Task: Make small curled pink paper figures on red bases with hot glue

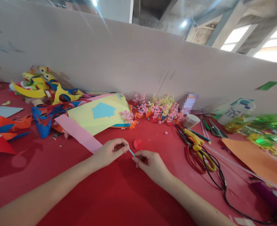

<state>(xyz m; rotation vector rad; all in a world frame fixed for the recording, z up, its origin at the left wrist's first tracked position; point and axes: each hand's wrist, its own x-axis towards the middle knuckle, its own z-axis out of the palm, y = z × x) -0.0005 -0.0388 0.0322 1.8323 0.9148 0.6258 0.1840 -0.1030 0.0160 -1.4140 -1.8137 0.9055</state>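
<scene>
My left hand (110, 151) and my right hand (150, 164) meet over the red table (119, 194), each pinching one end of a thin light-blue strip (131, 152). Both hands have their fingers closed on it. A small red paper disc (138, 144) lies just beyond the strip. A long pink paper strip (78, 131) runs from the paper pile to my left hand.
A yellow sheet with a blue cut-out (100, 113) lies behind the hands, with coloured paper scraps (41, 119) to the left. Small pink and yellow curled paper pieces (157, 110) line the wall. Scissors (199, 150), a black cable (223, 188), a tape roll (190, 121) and an orange sheet (258, 160) sit right.
</scene>
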